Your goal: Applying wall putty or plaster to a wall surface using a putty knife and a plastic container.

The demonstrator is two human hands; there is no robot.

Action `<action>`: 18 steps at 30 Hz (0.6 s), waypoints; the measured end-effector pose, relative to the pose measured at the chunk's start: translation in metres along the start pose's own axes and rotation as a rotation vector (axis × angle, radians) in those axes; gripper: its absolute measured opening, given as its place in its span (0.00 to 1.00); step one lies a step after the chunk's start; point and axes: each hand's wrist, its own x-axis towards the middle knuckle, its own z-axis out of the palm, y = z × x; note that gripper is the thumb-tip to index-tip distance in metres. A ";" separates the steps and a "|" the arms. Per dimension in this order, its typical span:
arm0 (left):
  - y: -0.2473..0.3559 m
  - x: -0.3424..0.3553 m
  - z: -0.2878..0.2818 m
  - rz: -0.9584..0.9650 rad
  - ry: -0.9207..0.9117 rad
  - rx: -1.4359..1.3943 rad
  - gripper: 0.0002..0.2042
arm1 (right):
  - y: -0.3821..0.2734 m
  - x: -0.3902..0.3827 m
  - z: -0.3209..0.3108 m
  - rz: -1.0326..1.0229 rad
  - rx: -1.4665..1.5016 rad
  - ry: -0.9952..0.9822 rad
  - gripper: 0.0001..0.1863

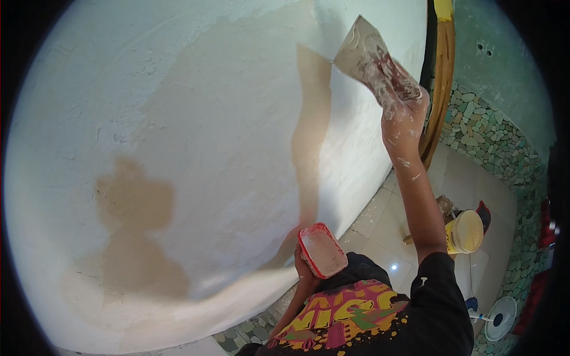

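My right hand point(405, 110), smeared with pale filler, is raised on an outstretched arm and closed round the handle of a broad putty knife point(360, 52). The knife's wide blade is coated in filler, with one corner at or close to the white wall point(225, 118); whether it touches, I cannot tell. Low in front of my body, my left hand point(304, 268) grips the side of a red rectangular tub point(323, 250) with whitish filler inside. Some of its fingers are hidden behind the tub. Shadows of my head and arm fall across the wall.
A wooden frame edge point(440, 89) runs beside the wall's right end. On the tiled floor point(380, 222) to my right stands a yellow bucket point(465, 232), and a white fan point(500, 318) is farther down. Pebble-patterned stone point(481, 127) covers the lower green wall.
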 end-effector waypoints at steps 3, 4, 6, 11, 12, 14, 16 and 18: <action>0.002 -0.006 0.014 0.007 -0.001 -0.002 0.34 | 0.014 0.026 0.003 -0.563 -0.469 -0.100 0.21; 0.003 -0.007 0.018 0.008 -0.015 -0.006 0.34 | 0.019 0.033 0.005 -0.872 -0.719 -0.147 0.24; -0.001 -0.004 0.015 0.025 -0.034 -0.044 0.32 | 0.036 0.034 0.009 -0.875 -0.760 -0.165 0.31; 0.006 0.008 0.006 -0.004 -0.060 -0.104 0.31 | 0.057 0.039 -0.007 -0.807 -0.688 -0.136 0.28; 0.007 0.012 0.006 0.010 -0.080 -0.098 0.31 | 0.055 0.039 -0.011 -0.793 -0.674 -0.145 0.28; 0.005 0.006 0.017 0.014 -0.104 -0.091 0.31 | 0.047 0.039 -0.022 -0.791 -0.656 -0.145 0.28; -0.004 -0.010 0.028 0.024 -0.086 -0.076 0.31 | 0.032 0.040 -0.022 -0.788 -0.636 -0.143 0.28; -0.013 -0.013 0.027 0.060 -0.062 -0.061 0.31 | 0.019 0.038 0.000 -0.755 -0.491 -0.040 0.26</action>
